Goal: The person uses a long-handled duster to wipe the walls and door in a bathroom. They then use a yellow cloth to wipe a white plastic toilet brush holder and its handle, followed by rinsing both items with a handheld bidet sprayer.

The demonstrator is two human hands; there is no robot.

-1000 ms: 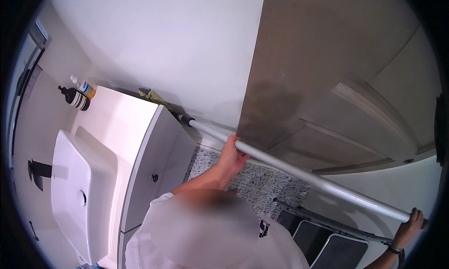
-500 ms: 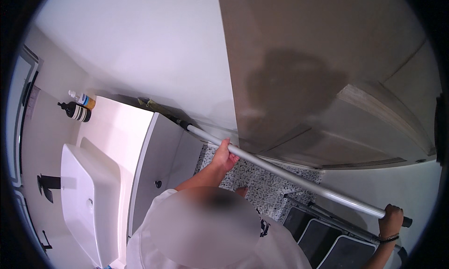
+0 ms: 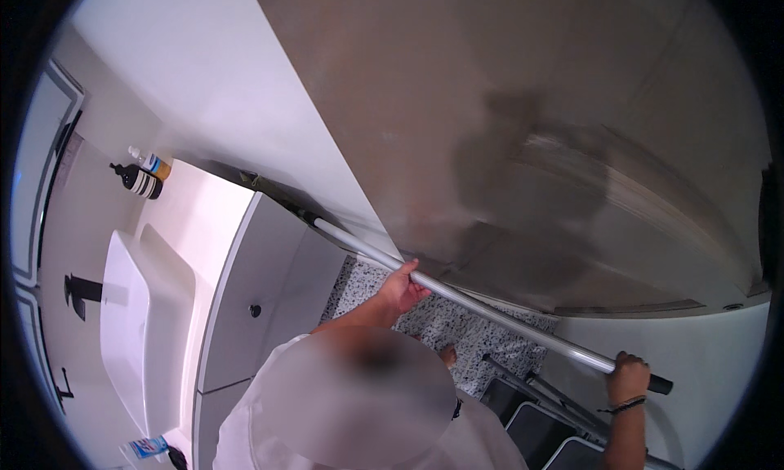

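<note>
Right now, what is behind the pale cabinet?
In the gap between the cabinet and the wall, a bit of yellowish-green material shows, and the silver pole points into it. The cabinet hides anything lower down there.

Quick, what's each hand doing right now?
Left hand: closed around the silver pole, partway along it.
Right hand: closed around the same pole, next to its black end.

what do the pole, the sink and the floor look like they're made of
Pole: probably metal, perhaps aluminium; silvery, with a bright streak of light along it.
Sink: likely glazed ceramic; smooth, white, softly shiny.
Floor: perhaps terrazzo or patterned tile, judging by the black-and-white speckle; its finish is unclear.
</note>
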